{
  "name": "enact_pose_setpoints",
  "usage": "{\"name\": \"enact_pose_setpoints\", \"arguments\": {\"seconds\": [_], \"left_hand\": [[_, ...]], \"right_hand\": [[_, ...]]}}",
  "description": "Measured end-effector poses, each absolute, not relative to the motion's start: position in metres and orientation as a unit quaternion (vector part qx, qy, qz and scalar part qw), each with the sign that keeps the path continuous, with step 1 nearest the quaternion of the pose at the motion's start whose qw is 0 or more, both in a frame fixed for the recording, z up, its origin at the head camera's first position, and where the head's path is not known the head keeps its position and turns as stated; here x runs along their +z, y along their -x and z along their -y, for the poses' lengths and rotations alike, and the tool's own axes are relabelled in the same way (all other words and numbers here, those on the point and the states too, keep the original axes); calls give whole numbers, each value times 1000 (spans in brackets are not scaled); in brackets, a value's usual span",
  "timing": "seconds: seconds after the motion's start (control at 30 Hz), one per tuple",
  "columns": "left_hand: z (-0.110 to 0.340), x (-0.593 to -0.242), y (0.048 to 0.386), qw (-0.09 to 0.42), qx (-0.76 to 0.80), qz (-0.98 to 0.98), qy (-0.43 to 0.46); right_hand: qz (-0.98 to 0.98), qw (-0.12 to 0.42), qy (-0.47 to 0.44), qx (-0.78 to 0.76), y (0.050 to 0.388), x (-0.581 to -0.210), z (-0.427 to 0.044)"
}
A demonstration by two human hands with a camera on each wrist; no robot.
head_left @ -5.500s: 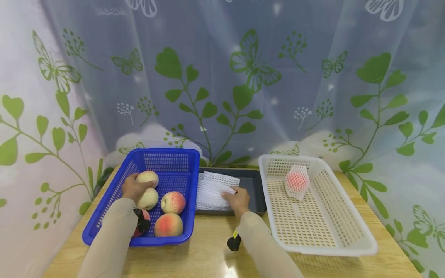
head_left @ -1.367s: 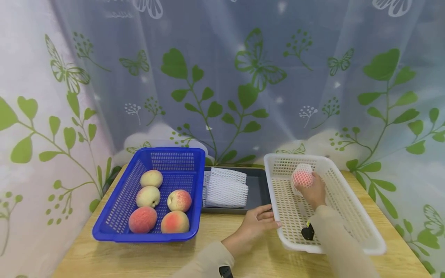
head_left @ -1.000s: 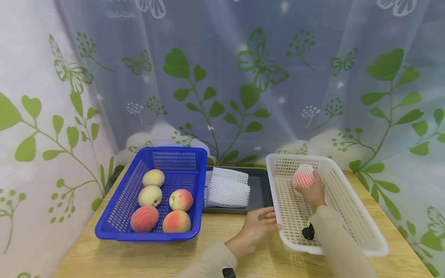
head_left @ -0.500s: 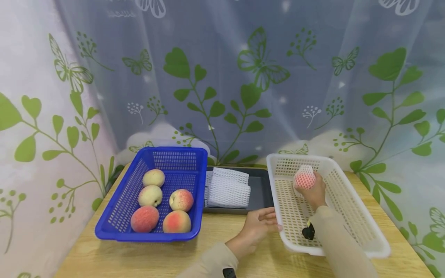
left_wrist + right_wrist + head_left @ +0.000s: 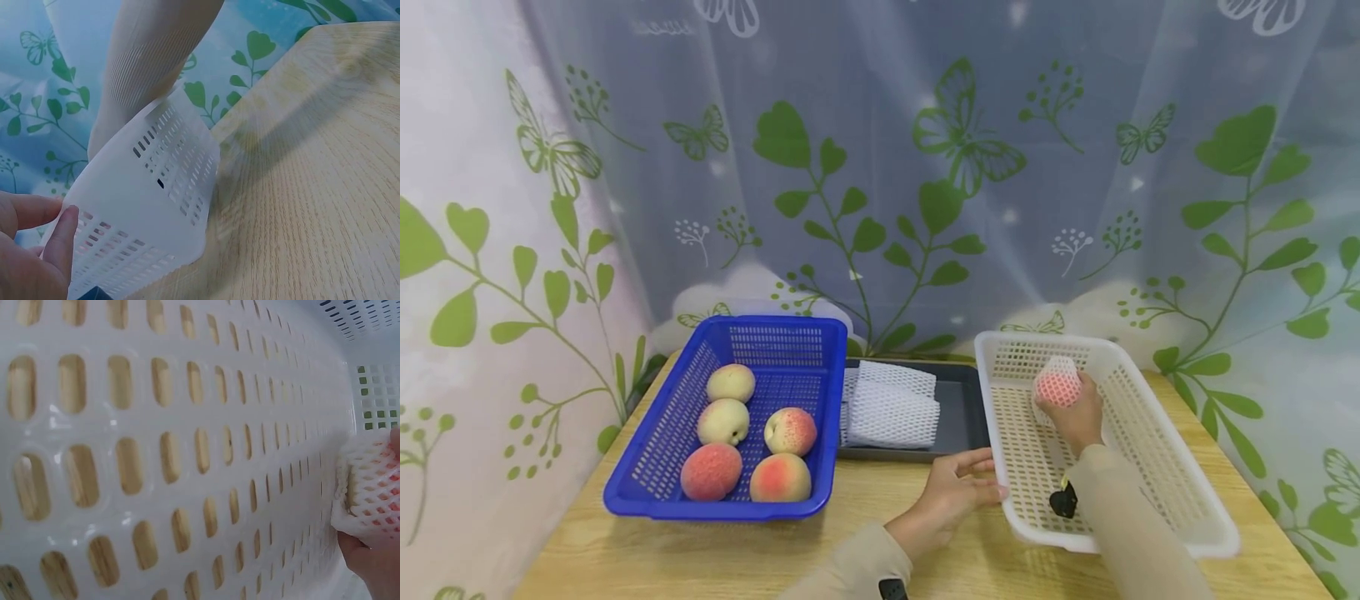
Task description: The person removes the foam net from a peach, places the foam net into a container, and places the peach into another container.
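Note:
My right hand point(image 5: 1078, 412) grips a pink peach in a white foam net point(image 5: 1058, 387), at the far side of the white plastic basket point(image 5: 1026, 521). In the right wrist view, the netted peach point(image 5: 375, 500) shows at the right edge with fingers around it. My left hand point(image 5: 951, 492) is at the basket's left rim, its thumb over the edge and its other fingers against the outer side. The left wrist view shows the fingertips point(image 5: 65, 228) meeting at the rim of the white basket point(image 5: 144, 181).
On the left stands a blue basket point(image 5: 790, 333) with several uncovered peaches. Between the baskets lies a dark tray point(image 5: 958, 408) bearing several white foam nets point(image 5: 895, 412). All rest on a wooden table point(image 5: 760, 558) before a printed curtain point(image 5: 865, 150).
Since the oldest frame, my left hand has left the peaches in the blue basket for the white basket's rim. My right hand has gone from the nets to the netted peach. Lately, both hold still.

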State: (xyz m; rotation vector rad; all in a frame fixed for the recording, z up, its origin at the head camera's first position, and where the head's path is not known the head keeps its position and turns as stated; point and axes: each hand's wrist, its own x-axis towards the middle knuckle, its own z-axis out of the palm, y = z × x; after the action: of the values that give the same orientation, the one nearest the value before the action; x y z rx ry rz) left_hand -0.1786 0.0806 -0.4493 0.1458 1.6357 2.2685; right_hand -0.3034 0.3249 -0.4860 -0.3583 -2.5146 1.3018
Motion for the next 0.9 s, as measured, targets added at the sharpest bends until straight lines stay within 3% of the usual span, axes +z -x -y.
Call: {"name": "enact_pose_setpoints", "arguments": {"seconds": [0.23, 0.9], "left_hand": [[-81, -449, 178, 168, 794, -582, -55], [-83, -448, 179, 176, 801, -571, -45]], "right_hand": [[867, 163, 133, 452, 302, -481, -324], [850, 126, 121, 497, 300, -448, -323]]}}
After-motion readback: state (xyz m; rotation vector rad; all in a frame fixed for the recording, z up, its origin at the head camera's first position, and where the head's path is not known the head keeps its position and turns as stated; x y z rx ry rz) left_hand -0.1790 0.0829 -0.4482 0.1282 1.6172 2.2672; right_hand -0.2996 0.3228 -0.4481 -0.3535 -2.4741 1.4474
